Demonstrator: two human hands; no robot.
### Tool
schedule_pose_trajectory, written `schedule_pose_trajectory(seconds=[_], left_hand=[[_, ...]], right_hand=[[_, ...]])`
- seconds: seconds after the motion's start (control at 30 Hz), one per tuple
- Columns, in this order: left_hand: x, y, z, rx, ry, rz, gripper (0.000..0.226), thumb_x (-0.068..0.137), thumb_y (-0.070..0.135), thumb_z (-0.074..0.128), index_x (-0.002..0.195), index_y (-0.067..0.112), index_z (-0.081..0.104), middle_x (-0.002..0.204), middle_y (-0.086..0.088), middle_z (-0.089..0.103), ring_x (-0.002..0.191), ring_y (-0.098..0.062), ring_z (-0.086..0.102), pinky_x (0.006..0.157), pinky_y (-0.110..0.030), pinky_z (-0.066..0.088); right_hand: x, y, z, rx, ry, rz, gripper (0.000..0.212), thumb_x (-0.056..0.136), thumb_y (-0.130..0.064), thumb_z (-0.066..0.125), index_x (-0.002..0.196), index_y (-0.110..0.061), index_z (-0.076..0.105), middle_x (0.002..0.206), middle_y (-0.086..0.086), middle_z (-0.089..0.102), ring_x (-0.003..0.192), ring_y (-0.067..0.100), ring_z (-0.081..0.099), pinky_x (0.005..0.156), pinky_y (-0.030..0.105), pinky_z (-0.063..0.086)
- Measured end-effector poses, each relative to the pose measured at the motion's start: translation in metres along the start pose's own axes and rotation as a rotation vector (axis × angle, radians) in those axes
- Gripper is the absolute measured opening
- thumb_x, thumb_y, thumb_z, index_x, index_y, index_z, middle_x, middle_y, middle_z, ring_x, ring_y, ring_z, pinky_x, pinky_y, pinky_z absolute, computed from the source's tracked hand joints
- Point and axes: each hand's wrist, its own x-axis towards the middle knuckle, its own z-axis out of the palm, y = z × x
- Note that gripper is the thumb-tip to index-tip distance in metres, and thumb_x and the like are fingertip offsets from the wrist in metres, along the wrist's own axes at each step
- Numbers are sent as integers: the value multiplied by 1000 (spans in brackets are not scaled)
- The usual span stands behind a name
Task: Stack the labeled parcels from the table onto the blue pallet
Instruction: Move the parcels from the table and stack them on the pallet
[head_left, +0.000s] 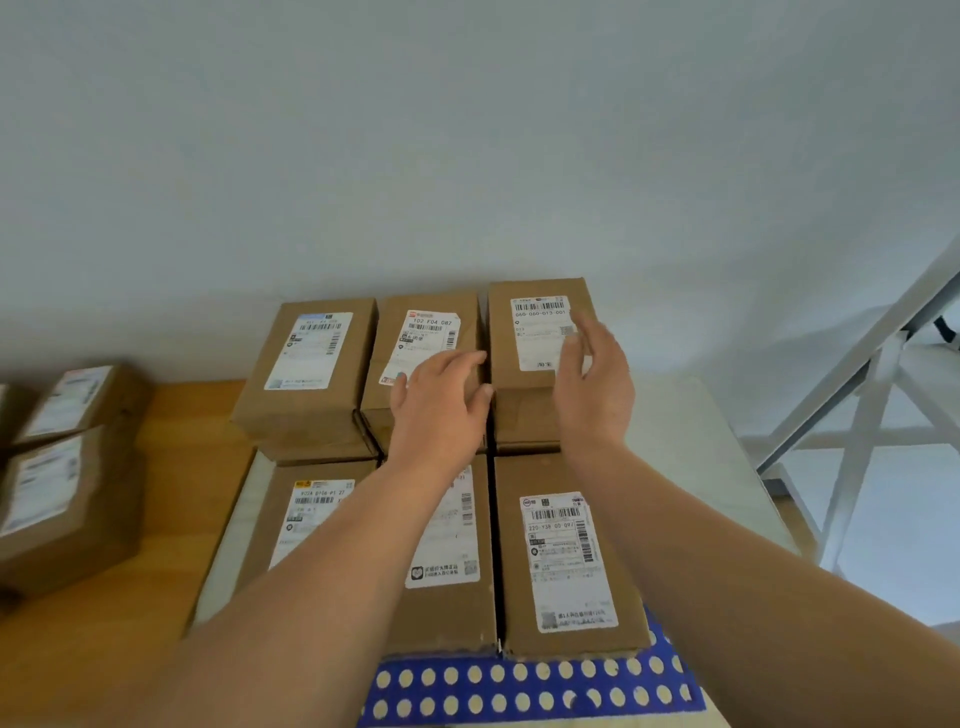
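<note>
Spread hands (511, 395) over stacked parcels (540, 332)

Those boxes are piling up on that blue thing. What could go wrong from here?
1. The far right parcel sits as a second layer; the right hand is open beside it, and a nudge might shift it out of line with the box below.
2. The left hand hovers over the far middle parcel and could knock it askew.
3. The near right parcel sits close to the blue pallet front edge, so taller stacking there may tip forward.
</note>
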Motion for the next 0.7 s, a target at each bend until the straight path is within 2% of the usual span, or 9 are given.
schedule_pose_trajectory(seconds=[0.07,0.1,0.2,0.27,0.4,0.53,0.7], left_hand=[[-9,-7,-7,-22,35,0,41,98,31,51,139,30,48,144,9,44,137,-11,32,118,-45,15],[-13,-13,-11,-27,51,0,41,97,30,52,138,30,48,143,10,45,136,-11,33,118,-43,15],[-20,-30,-29,-47,103,-43,38,98,30,52,136,34,50,141,12,48,134,-10,37,117,-44,19],[-25,-43,-43,-70,134,-55,36,98,29,52,133,36,52,139,13,50,132,-9,39,116,-46,21],[-40,-85,-78,-74,190,-27,34,98,28,52,130,35,56,133,12,55,127,-10,45,111,-45,31],[-72,-159,-136,-18,267,-71,33,98,29,51,130,31,57,131,9,57,122,-13,49,107,-45,36],[-138,-286,-235,0,346,-182,34,97,28,53,130,28,58,132,8,55,124,-13,48,105,-44,40]], right_hand=[[-16,-9,15,4,-65,-58,35,103,-29,39,134,-30,55,139,-14,53,135,6,39,113,25,25],[-24,-14,20,24,-99,-67,35,103,-30,39,134,-30,56,139,-14,54,135,6,40,114,28,28],[-45,-28,33,62,-213,-55,33,103,-31,41,131,-33,57,130,-16,60,117,0,51,98,24,43],[-58,-40,45,79,-276,-66,31,103,-30,41,128,-35,59,125,-17,63,111,1,56,95,25,48],[-97,-74,86,96,-412,-107,32,104,-24,40,126,-35,60,124,-22,60,110,-5,52,87,9,38],[-164,-113,155,76,-519,-177,31,104,-25,42,126,-35,60,122,-18,62,110,-2,54,92,16,43],[-275,-167,264,135,-628,-256,29,102,-23,47,126,-28,62,123,-15,63,107,-4,54,92,15,42]])
